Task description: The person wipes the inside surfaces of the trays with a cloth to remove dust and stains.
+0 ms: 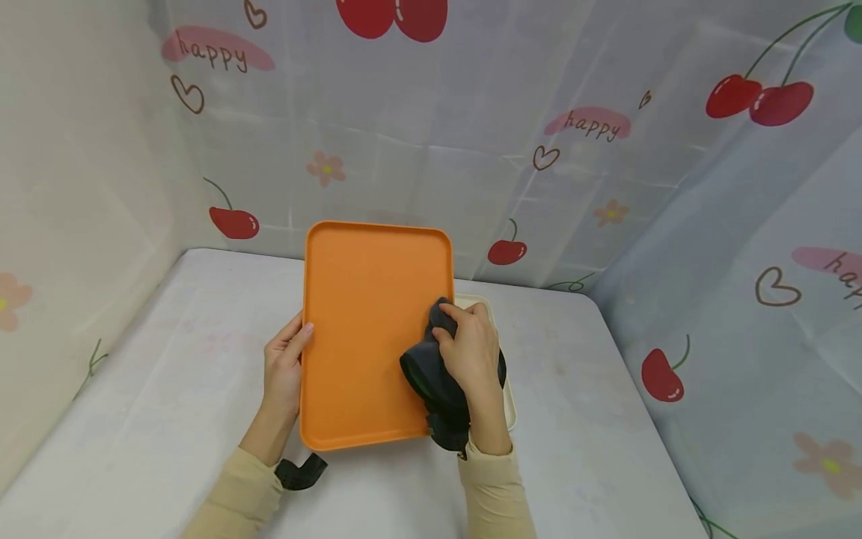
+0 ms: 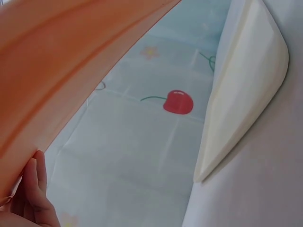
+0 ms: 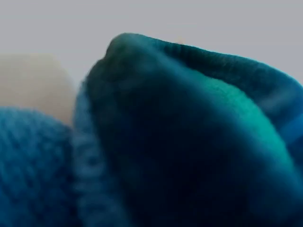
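In the head view an orange tray (image 1: pixel 370 329) is raised above the table with its inner face toward me. My left hand (image 1: pixel 283 367) grips its left rim, thumb on the front edge and fingers behind. The left wrist view shows the tray's underside (image 2: pixel 57 61) and those fingers (image 2: pixel 33 189) at its edge. My right hand (image 1: pixel 470 348) pinches a dark grey cloth (image 1: pixel 441 382) at the tray's right side; folds hang below the hand. The cloth (image 3: pixel 156 142) fills most of the right wrist view, blurred and bluish. Whether it presses on the tray is unclear.
A cream tray (image 1: pixel 509 404) lies on the white-covered table (image 1: pixel 559 449), partly hidden behind the orange tray and right arm. A curtain printed with cherries (image 1: pixel 417 180) closes off the back and right. A pale wall (image 1: pixel 81 150) stands at the left.
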The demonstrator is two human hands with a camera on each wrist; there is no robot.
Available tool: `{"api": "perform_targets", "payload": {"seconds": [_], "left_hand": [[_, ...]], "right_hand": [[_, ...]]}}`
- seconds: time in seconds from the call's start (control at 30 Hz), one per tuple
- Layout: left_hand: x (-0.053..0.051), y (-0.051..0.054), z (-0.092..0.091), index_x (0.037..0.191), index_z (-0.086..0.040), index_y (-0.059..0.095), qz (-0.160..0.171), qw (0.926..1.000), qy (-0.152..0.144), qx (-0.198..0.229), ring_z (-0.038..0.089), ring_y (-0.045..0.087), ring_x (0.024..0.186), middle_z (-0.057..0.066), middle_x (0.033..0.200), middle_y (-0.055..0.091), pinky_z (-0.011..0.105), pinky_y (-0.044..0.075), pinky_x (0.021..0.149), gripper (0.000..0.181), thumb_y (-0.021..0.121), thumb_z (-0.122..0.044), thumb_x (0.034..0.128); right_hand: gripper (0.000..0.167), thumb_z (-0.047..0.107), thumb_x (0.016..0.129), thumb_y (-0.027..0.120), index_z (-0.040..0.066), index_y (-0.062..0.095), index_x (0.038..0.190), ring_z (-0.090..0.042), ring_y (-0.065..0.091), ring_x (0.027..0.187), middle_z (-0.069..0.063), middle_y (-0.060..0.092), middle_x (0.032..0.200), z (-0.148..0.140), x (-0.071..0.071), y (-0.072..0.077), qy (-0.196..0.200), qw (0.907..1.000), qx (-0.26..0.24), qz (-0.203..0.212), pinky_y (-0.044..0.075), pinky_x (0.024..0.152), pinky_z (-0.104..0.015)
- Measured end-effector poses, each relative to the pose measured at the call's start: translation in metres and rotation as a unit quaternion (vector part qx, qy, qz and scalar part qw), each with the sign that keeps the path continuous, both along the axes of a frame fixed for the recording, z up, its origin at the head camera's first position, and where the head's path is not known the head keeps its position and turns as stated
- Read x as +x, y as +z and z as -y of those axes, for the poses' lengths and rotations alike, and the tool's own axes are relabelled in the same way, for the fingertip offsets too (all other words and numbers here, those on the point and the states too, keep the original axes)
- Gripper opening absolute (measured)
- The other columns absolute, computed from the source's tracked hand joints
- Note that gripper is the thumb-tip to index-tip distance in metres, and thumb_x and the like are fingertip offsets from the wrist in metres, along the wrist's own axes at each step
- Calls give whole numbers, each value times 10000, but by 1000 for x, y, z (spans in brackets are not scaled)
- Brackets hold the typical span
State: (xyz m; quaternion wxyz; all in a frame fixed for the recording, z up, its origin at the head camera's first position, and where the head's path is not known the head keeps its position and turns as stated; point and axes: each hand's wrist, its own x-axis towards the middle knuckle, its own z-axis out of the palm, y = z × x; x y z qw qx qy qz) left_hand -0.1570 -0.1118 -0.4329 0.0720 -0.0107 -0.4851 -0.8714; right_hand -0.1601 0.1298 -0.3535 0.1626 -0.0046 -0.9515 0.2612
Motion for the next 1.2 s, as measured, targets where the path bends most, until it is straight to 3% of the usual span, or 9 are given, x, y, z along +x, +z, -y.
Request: {"api": "perform_targets", "payload": {"seconds": [0.2, 0.5, 1.2], "left_hand": [[-1, 0, 1, 1459, -8, 432, 165, 9998, -105, -29, 73, 668, 991, -68, 1188, 674, 226, 573, 834, 509, 552, -215, 1009], [-1, -1, 1, 1459, -27, 441, 104, 9996, -237, 94, 81, 676, 994, -52, 1188, 680, 234, 577, 832, 491, 545, -206, 1013], [0, -1, 0, 1474, 7, 393, 32, 9995, -296, 145, 73, 679, 982, -62, 1176, 685, 229, 578, 821, 505, 519, -183, 1023]], "right_hand": [[399, 142, 831, 775, 122, 703, 1223, -253, 530, 754, -106, 528, 902, -2, 0, -5, -1, 9998, -155, 116, 452, 657, -342], [390, 143, 854, 756, 108, 691, 1237, -230, 502, 746, -114, 517, 918, -1, 4, -11, -11, 9983, -576, 77, 391, 645, -292], [392, 133, 859, 747, 51, 677, 1236, -297, 575, 811, -153, 535, 980, 15, 16, -22, 103, 9969, -746, -214, 517, 747, -413]]}}
